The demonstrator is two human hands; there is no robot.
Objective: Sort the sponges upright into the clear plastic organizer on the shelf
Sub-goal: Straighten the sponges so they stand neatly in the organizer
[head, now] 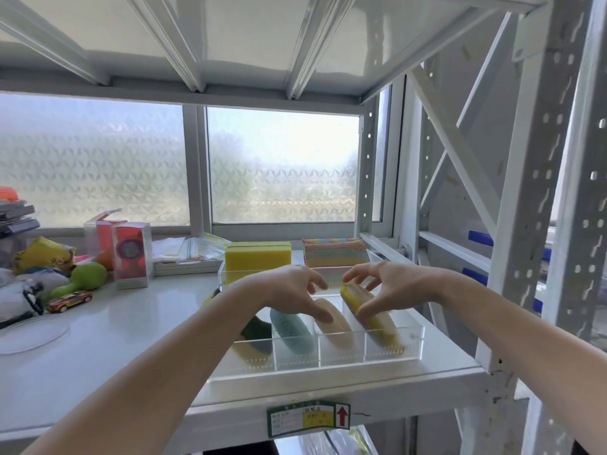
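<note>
A clear plastic organizer [414,343] stands on the white shelf, split into compartments. Its front row holds a yellow-and-dark-green sponge [254,339], a teal knit sponge [292,330], a beige sponge [338,326] and a yellow sponge [382,326] at the far right, all standing on edge and leaning. My right hand [381,285] pinches the top of that yellow sponge. My left hand [295,290] hovers over the teal and beige sponges with its fingers apart. In the back row stand a yellow block sponge [258,257] and a rainbow-striped knit sponge [335,252].
On the left of the shelf lie a red toy car [69,301], a green maraca-like toy [83,279], clear boxes with red contents [129,254], bagged items and a clear lid [31,333]. White rack uprights [525,224] stand close on the right. A frosted window is behind.
</note>
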